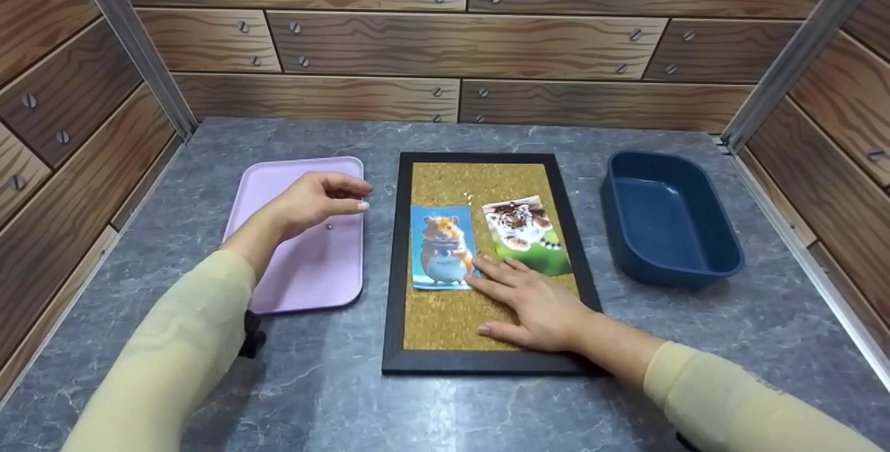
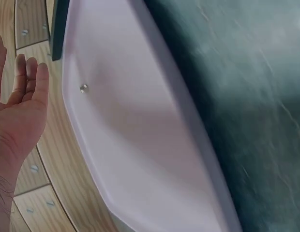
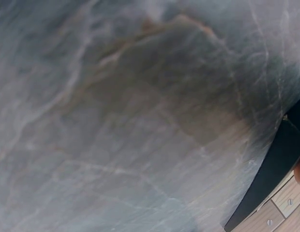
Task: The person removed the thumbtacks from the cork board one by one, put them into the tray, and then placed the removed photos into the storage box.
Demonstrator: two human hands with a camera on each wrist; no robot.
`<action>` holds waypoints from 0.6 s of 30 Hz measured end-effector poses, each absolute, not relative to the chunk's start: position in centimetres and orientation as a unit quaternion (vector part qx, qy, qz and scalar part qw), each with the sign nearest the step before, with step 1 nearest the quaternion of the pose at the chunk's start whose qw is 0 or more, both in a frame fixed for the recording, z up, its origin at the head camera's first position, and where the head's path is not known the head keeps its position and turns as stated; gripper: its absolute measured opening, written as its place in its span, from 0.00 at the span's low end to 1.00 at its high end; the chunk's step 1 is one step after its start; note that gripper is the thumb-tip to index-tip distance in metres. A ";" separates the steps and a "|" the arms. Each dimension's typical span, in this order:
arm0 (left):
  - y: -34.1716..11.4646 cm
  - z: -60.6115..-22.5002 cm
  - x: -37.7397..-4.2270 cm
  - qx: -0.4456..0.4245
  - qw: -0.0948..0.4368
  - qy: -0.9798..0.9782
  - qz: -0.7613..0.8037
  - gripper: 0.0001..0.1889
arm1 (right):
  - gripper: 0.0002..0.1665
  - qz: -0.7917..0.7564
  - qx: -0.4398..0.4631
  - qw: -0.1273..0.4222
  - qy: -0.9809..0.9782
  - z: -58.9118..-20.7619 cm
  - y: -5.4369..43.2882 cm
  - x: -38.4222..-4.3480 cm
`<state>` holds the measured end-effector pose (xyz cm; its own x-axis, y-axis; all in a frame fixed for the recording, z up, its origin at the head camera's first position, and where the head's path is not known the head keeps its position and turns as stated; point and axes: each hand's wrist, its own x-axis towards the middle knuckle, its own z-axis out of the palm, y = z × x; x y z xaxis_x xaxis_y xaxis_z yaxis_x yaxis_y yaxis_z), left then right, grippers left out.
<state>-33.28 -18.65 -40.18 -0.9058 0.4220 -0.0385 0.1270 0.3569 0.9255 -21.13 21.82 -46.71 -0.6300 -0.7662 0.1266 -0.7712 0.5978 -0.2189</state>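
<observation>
My left hand (image 1: 313,198) hovers over the lilac tray (image 1: 313,278), its thumb and fingers apart with nothing showing between them. One small shiny pin (image 2: 84,88) lies on the tray, below that hand. My right hand (image 1: 535,306) rests flat with spread fingers on the black-framed cork board (image 1: 445,327). Its fingertips touch the lower right edge of a hamster picture (image 1: 445,250), at the board's left. Beside it, a tiger picture (image 1: 525,233) lies slightly tilted, its lower left edge close to the same hand. A tiny dark spot shows at the tiger picture's top edge.
A deep navy blue container (image 1: 667,222) stands right of the board. Several tiny pale specks (image 1: 468,197) show on the cork above the hamster picture. Wood-patterned walls (image 1: 459,42) enclose the grey marbled table (image 1: 480,414) at the back and sides.
</observation>
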 end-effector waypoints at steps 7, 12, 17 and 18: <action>-16.9 -39.8 -33.5 0.183 0.152 0.801 0.550 0.23 | 0.47 0.129 0.427 0.003 -0.895 -46.7 21.8 -21.1; -15.6 -39.7 -33.8 0.193 0.172 0.784 0.565 0.25 | 0.47 0.131 0.429 0.013 -0.894 -46.7 21.7 -21.2; -14.4 -40.0 -33.9 0.192 0.196 0.780 0.562 0.27 | 0.47 0.133 0.431 0.014 -0.893 -46.8 21.7 -21.2; -14.3 -40.0 -33.9 0.191 0.198 0.783 0.558 0.27 | 0.47 0.133 0.430 0.012 -0.893 -46.8 21.7 -21.2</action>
